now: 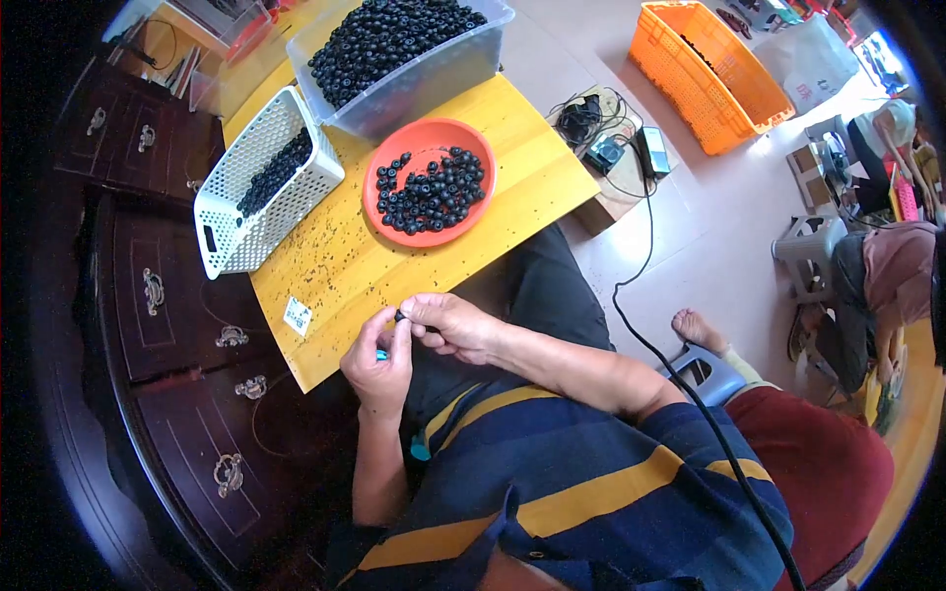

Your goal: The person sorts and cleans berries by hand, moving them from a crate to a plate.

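Fingertips [402,343] of the left hand [380,374] and those of the right hand [458,327] are brought together just left of the frame's centre, and a small dark piece [399,316] is pinched between them. Only a sliver of it is left uncovered, so its exact shape cannot be told. A blue bit [381,356] is seen at the left hand, but whether it is worn or held cannot be made out. By judgement, a single piece is being worked by hand, perhaps cleaned or trimmed, since dark crumbs [320,261] are strewn over the yellow table [537,167] to the left of centre. Similar round dark pieces [434,200] are gathered in the red bowl [418,144], at the upper middle; more are heaped in the clear bin [434,97] at the top edge, and a smaller lot is held by the white perforated basket [281,225] at the upper left. For the next move, a firm pinch seems to be called for while the piece is finished, after which it would need to be released over a container; which one is meant cannot be told from the layout.
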Available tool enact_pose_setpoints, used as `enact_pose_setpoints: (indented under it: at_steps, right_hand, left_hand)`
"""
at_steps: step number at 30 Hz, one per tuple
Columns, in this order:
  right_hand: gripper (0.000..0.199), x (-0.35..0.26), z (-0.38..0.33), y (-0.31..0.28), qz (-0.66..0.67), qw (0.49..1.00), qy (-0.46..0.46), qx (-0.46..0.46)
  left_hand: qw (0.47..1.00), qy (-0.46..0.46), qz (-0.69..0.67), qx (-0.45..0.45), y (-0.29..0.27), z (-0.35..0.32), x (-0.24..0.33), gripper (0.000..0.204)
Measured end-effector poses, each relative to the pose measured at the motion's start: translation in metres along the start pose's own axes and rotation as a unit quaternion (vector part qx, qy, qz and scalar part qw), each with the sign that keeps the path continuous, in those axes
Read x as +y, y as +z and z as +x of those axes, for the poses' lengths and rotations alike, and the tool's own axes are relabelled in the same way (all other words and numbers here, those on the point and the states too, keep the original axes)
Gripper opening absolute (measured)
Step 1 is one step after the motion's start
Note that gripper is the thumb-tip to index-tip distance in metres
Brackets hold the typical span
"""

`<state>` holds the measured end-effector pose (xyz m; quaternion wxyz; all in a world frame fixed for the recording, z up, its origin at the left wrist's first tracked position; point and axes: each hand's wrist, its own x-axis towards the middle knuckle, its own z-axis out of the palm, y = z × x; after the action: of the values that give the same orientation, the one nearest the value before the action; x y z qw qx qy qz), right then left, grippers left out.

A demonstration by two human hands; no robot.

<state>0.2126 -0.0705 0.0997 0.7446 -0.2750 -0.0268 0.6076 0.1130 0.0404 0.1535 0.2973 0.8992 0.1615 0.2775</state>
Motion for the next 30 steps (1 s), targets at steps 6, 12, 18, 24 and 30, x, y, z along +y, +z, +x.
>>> enact_pose_setpoints:
  at_steps: [6, 12, 18, 24, 30]
  right_hand:
    - [0.025, 0.002, 0.003, -0.001, 0.034, 0.999, 0.019, -0.009]
    - [0.022, -0.003, -0.002, -0.01, 0.032, 0.999, 0.031, 0.002]
    - [0.024, -0.004, 0.002, 0.0, 0.055, 0.998, 0.034, -0.017]
    - [0.023, 0.003, 0.006, -0.004, 0.067, 0.997, 0.033, -0.011]
    - [0.021, 0.0, 0.004, -0.001, 0.059, 0.997, 0.043, -0.001]
  left_hand:
    - [1.0, -0.021, 0.001, -0.011, -0.001, -0.001, -0.005, 0.022]
    - [0.999, -0.035, -0.031, -0.018, 0.012, -0.002, 0.002, 0.022]
    - [0.998, -0.035, -0.034, 0.029, 0.008, -0.004, -0.008, 0.021]
    - [0.999, -0.031, -0.023, 0.015, 0.006, -0.004, -0.01, 0.017]
    - [0.998, 0.005, -0.054, 0.045, 0.012, -0.007, -0.013, 0.016]
